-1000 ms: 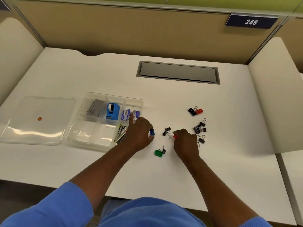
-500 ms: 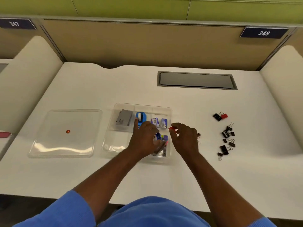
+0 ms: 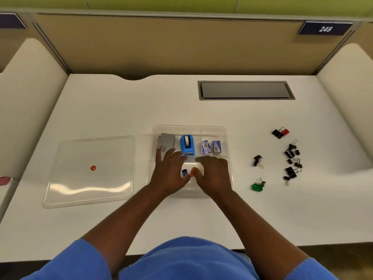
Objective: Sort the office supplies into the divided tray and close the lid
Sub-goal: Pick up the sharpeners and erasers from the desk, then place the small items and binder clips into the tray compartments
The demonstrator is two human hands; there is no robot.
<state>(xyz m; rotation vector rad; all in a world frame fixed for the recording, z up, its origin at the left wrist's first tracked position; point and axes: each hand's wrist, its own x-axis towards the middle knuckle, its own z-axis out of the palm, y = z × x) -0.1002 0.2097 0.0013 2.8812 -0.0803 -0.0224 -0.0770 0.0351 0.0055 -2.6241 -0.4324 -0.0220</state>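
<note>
Head view, single frame.

- Bench (image 3: 121, 110): white, with partition walls on three sides. Grey cable hatch (image 3: 245, 90) sits at 1 o'clock from the tray; number plate "248" (image 3: 325, 29) is on the back wall.
- Divided tray (image 3: 189, 127): clear plastic, near bench centre, uncovered.
  - Far row, 9 to 3 o'clock: grey flat box (image 3: 167, 141), blue tape dispenser (image 3: 187, 145), and two staple boxes (image 3: 206, 147) (image 3: 217, 146) side by side in the right compartment.
- Lid (image 3: 80, 188): lies flat on the bench at 9 o'clock of the tray, just beside it and apart from it. It has a small orange dot (image 3: 93, 168) near its middle.
- Left grip (image 3: 168, 175): over the tray's near row. Thumb and a finger pinch a blue binder clip (image 3: 184, 172). The other fingers spread toward 12 o'clock, tips close to the grey flat box.
- Right grip (image 3: 217, 174): also over the near row, fingers curled, pinching a red binder clip (image 3: 192, 173) at the tips.
- The two held clips sit just beside each other above the near middle compartment. I cannot tell whether they touch its floor.
- Loose on the bench at 3 o'clock of the tray:
  - one black binder clip (image 3: 257, 160)
  - a green binder clip (image 3: 257, 186) at 4 o'clock
  - a cluster of black binder clips (image 3: 291, 158) farther out
  - a black-and-red pair (image 3: 280, 132) at 2 o'clock, touching each other
- Blue sleeves (image 3: 80, 259) show at the frame's lower edge.
</note>
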